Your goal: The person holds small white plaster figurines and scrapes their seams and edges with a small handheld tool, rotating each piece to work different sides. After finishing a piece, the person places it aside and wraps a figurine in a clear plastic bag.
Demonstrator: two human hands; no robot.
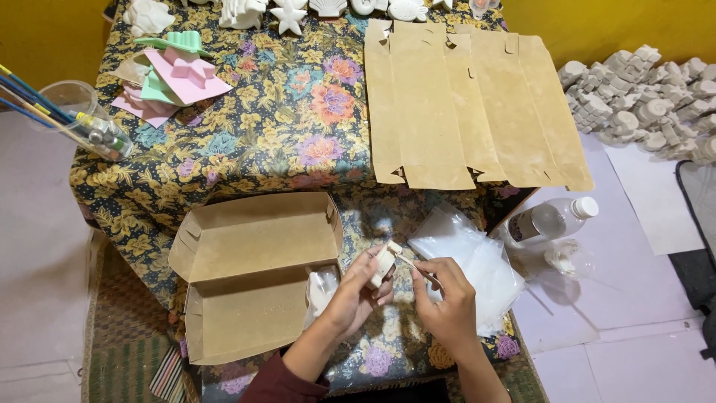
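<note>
Left hand point(356, 292) pinches a small white plaster figurine point(384, 263) over the floral tablecloth point(291, 119), just right of the open kraft box point(253, 272); right hand point(447, 298) closed on a thin stick point(418, 270) touching the figurine; likely light, rigid, chalky, chip-prone; best held by the thicker body, not the edges; clear plastic bags point(477, 261) lie beside the hands.

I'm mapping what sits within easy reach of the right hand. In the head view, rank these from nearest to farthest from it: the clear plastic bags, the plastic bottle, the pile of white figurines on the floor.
1. Clear plastic bags: just beside the right hand, on the table.
2. Plastic bottle: farther right, lying on the floor.
3. Pile of white figurines: far upper right, on the floor.
</note>
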